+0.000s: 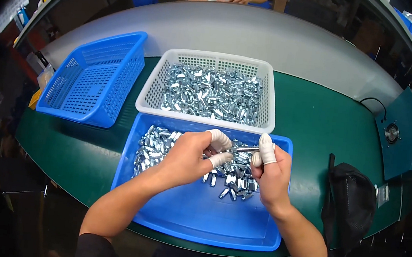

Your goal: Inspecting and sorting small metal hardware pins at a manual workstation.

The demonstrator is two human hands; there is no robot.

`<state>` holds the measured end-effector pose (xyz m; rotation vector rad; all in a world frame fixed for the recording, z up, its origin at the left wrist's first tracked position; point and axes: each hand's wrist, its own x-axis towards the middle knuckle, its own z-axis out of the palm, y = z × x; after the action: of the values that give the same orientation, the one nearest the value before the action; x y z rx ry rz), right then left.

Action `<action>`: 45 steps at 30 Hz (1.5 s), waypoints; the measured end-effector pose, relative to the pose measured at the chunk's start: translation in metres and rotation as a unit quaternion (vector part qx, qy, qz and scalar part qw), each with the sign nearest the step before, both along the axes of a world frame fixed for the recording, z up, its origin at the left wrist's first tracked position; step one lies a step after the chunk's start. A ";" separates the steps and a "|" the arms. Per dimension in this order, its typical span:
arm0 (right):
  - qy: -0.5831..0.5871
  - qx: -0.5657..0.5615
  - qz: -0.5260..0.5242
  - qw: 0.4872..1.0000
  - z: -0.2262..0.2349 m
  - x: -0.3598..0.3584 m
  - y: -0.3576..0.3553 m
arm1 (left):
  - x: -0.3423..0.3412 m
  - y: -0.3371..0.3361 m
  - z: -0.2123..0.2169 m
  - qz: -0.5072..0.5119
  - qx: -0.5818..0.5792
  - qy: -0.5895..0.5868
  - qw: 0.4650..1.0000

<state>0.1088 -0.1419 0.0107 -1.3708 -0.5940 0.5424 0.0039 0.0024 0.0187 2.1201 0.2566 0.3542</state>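
Silvery metal parts (235,182) lay loose in the blue tray (205,220) on the green worktop (314,115), below both hands. They looked rigid, light and probably slick, likely easiest to pinch across their sides. The right hand (273,172), thumb up, gripped a slim metal rod (248,149) between covered fingers, its free end pointing left. The left hand (189,153) reached in opposite, fingers curled; whether they held a part could not be told.

Left hand (189,152): mid-frame, fingers (220,139) curl, thumb (221,159) apart
Right hand (274,176): right of centre, fingers pinch
Forearms (126,199): slant inward from below
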 end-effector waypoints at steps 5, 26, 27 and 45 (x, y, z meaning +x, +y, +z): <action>-0.008 -0.007 0.013 1.000 -0.001 0.001 0.000 | 0.000 0.001 -0.007 0.006 0.019 -0.043 0.999; 0.064 -0.010 0.010 0.998 -0.006 -0.003 -0.005 | -0.011 -0.005 0.003 0.012 -0.268 -0.020 0.963; 0.064 -0.010 0.010 0.998 -0.007 -0.003 -0.005 | -0.011 -0.005 0.004 0.014 -0.245 -0.013 0.969; -0.018 -0.062 0.079 0.995 0.001 -0.007 -0.004 | -0.008 -0.011 -0.006 -0.030 -0.249 -0.066 0.966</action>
<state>0.1023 -0.1457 0.0115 -1.4599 -0.7110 0.6921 -0.0044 -0.0086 0.0129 1.5988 0.1795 0.3506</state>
